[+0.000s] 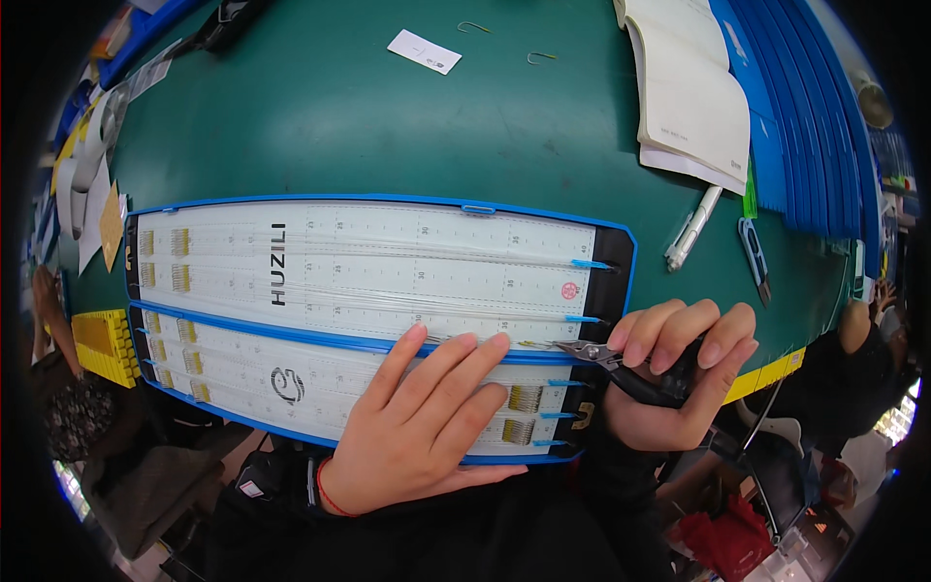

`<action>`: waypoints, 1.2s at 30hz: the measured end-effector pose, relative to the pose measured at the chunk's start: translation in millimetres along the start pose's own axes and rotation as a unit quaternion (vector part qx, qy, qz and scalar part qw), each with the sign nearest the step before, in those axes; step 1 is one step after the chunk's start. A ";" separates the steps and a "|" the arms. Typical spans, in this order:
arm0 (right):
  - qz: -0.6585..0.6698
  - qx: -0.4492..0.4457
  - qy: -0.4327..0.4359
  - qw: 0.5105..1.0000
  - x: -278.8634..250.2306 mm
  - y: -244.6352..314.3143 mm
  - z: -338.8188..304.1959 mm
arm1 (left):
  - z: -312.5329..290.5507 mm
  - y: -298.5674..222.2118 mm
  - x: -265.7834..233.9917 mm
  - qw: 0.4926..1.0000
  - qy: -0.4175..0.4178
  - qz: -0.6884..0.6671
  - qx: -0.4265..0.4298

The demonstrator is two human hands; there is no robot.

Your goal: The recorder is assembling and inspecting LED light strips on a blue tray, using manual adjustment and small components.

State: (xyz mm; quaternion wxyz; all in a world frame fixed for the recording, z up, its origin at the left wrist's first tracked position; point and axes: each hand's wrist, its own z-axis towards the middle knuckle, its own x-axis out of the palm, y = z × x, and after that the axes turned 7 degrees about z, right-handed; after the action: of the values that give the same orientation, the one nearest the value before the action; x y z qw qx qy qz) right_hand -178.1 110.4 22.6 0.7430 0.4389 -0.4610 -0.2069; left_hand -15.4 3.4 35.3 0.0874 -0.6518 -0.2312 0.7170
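Note:
A long blue fishing-rig case (388,200) lies opened out in front of me, with white ruled panels in both halves. Clear fishing lines (485,250) run lengthwise across it to blue tabs (589,264), and rows of small hooks (180,276) sit near its left end. My left hand (427,407) rests on the near half, fingers stretched out, their tips at the blue middle ridge. Wrapped round dark-handled pliers (593,355) is my right hand (669,339). The jaws meet a small yellowish piece by the ridge; its kind is too small to tell.
On the green table (291,116) beyond lie a white card (425,51) and two loose hooks (475,27). To the right are a notebook (690,107), a pen (693,228), blue snips (754,254) and stacked blue cases (815,116). A yellow stack (105,349) stands left.

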 end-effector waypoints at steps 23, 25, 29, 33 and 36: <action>0.023 0.006 0.034 0.999 -4.4 -1.7 -0.5 | 0.4 0.4 2.5 0.999 -0.031 0.033 0.023; 0.024 0.006 0.036 0.999 -4.8 -1.9 -0.4 | 0.7 0.1 3.1 0.999 -0.030 0.031 0.024; 0.022 0.007 0.032 0.999 -4.8 -2.2 0.4 | 1.6 -0.1 3.8 0.999 -0.026 0.027 0.026; 0.021 0.009 0.028 0.999 -6.0 -3.3 1.2 | 2.4 -0.6 5.7 0.999 -0.030 0.028 0.025; 0.021 0.011 0.025 0.999 -7.7 -1.1 1.5 | 4.6 -3.2 8.7 0.998 -0.039 0.030 0.024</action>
State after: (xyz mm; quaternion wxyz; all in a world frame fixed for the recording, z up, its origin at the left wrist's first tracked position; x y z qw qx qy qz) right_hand -183.1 114.6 18.1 0.7538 0.4421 -0.4532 -0.1756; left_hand -21.6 9.0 29.1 0.0727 -0.6275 -0.1972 0.7497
